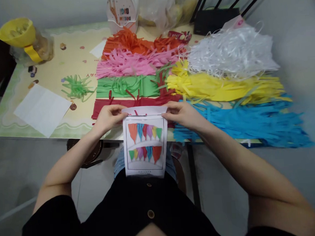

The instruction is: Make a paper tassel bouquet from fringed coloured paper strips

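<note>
Between my two hands hangs a white printed card (146,172) with pictures of coloured tassels on it, over my lap at the table's front edge. My left hand (111,117) pinches its upper left corner, and my right hand (182,114) pinches the upper right one. A folded flap runs along the top, between the fingers. Just beyond my hands lie dark red tissue fringe (135,102) and green fringe (129,86). To the right of my right hand spreads blue fringe (240,122), partly over the table edge.
Pink (138,62), orange (139,42) and yellow fringe (225,87) lie farther back, with white string (230,51) at the right. On the left are a white paper sheet (42,110), a green tassel (78,87) and a yellow-topped jar (21,33). A white tub (122,9) stands behind.
</note>
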`<act>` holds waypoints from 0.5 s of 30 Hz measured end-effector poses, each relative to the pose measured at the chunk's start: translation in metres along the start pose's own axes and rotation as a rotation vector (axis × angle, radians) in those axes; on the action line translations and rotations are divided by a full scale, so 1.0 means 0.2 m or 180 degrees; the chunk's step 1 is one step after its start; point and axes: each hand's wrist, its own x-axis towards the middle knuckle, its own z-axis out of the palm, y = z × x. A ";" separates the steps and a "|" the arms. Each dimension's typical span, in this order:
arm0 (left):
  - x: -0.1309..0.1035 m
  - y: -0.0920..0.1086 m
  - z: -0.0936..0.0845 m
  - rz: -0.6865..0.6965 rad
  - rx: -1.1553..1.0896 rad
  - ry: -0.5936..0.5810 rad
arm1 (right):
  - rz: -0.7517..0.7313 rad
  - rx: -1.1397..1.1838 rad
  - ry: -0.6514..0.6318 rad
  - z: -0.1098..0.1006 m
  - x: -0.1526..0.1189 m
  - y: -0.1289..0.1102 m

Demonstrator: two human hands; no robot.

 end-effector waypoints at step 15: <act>0.06 0.11 -0.08 0.0856 0.1229 -0.1385 | -0.0445 -0.0425 -0.0648 -0.02 0.01 -0.08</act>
